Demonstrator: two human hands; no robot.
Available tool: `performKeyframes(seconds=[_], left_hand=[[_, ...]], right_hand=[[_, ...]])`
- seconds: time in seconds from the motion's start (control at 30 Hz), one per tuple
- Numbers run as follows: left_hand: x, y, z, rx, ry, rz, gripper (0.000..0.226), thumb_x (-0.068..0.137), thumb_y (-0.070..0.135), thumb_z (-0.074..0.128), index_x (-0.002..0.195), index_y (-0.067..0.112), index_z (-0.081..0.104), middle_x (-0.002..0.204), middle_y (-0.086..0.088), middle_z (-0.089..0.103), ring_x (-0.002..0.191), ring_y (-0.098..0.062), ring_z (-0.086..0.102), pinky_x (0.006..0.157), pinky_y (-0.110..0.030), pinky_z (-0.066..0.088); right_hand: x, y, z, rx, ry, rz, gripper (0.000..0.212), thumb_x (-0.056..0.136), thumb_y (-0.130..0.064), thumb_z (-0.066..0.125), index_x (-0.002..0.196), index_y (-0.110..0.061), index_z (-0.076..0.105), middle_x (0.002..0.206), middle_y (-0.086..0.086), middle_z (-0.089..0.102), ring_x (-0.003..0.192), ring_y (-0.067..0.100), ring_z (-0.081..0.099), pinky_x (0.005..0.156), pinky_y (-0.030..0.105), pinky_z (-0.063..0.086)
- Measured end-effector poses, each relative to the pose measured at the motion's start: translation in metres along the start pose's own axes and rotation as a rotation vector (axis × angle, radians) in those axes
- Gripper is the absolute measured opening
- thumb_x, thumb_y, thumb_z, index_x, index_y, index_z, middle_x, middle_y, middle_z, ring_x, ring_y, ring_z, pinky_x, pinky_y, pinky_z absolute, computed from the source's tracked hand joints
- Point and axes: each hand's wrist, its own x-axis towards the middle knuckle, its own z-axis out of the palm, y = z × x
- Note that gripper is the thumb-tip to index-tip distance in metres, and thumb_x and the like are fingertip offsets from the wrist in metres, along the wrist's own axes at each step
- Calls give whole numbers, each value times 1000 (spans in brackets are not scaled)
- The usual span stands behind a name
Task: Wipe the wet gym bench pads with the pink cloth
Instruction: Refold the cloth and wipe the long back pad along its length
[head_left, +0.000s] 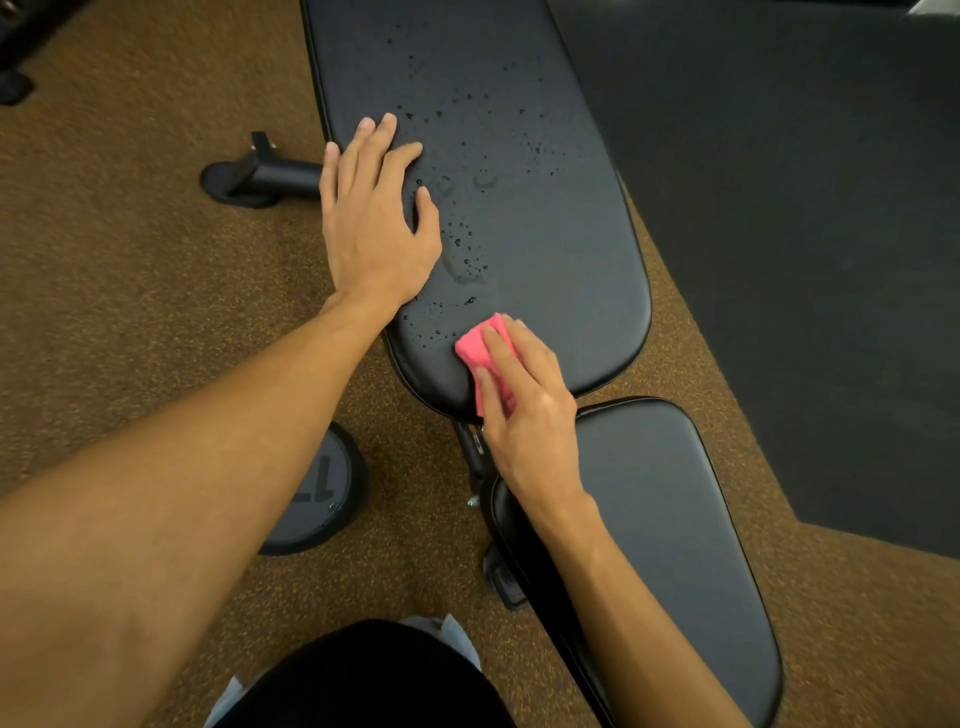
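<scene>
A long black back pad (545, 218) runs away from me, speckled with water drops down its middle and left side. A shorter black seat pad (670, 519) lies nearer me, across a narrow gap; it looks dry. My right hand (524, 410) presses a folded pink cloth (480, 345) onto the near end of the back pad, fingers closed over it. My left hand (376, 218) lies flat on the back pad's left edge, fingers spread, holding nothing.
Brown speckled carpet (130, 312) surrounds the bench, with a dark rubber mat (805, 208) to the right. A black frame foot (260, 176) sticks out at the left. A round bench wheel (317, 493) sits below the pad's left. My knee (374, 675) is at bottom centre.
</scene>
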Motion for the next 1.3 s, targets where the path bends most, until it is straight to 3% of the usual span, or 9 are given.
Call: performKeyframes(seconds=[0.17,0.4,0.57,0.67,0.8,1.0,1.1,1.23,1.3], left_hand=[[0,-1,1,0,4,4,44,104,37,46,144,24,59,167,4,41,160,-16,26,132,-45,12],[0,-1,1,9,-4,12,44,105,36,45,146,23,57,168,3,39,160,-17,26,133,-46,11],[0,-1,0,1,3,11,44,105,36,46,145,23,58,167,3,40,160,-17,27,132,-46,12],[0,0,-1,7,-7,11,45,105,36,45,146,23,57,168,3,40,160,-17,26,133,-46,11],[1,-1,-2,-7,-7,16,44,105,34,46,146,21,58,168,2,40,160,-18,26,133,-46,11],[0,-1,-1,-26,-10,28,43,106,31,47,146,20,57,167,0,40,160,-19,26,132,-48,11],[1,-1,-4,-9,-47,43,44,107,33,45,148,19,55,169,-1,38,161,-21,24,132,-49,10],[5,-12,-14,10,-98,115,47,107,39,47,149,19,55,167,-3,39,159,-23,28,131,-47,16],[10,-21,-20,12,-84,157,45,107,39,50,145,19,59,164,-4,44,156,-25,33,128,-43,21]], right_hand=[[26,2,5,13,103,164,36,108,-16,63,141,-5,68,153,11,60,149,26,50,127,26,33],[15,-17,10,69,-45,28,38,107,-13,66,144,-6,66,155,10,58,152,24,47,128,27,30],[31,-3,3,34,80,181,37,107,-16,63,143,-6,67,155,10,58,150,25,49,126,19,28],[47,-18,18,69,84,158,35,108,-15,62,142,-5,67,155,12,58,153,27,45,129,25,27],[24,-23,17,66,-41,22,37,108,-12,64,145,-5,65,158,12,55,155,25,42,130,34,32],[40,-10,16,46,63,155,36,109,-16,61,142,-5,66,156,12,57,154,27,45,128,23,27],[48,-25,27,66,32,131,36,109,-13,61,143,-4,66,157,14,56,155,28,42,130,26,26],[30,-22,14,27,-105,38,44,110,-19,59,153,-8,57,164,9,48,158,22,36,129,37,31],[24,-15,3,3,-168,3,54,110,-23,58,161,-9,45,172,7,36,163,19,25,132,38,26]])
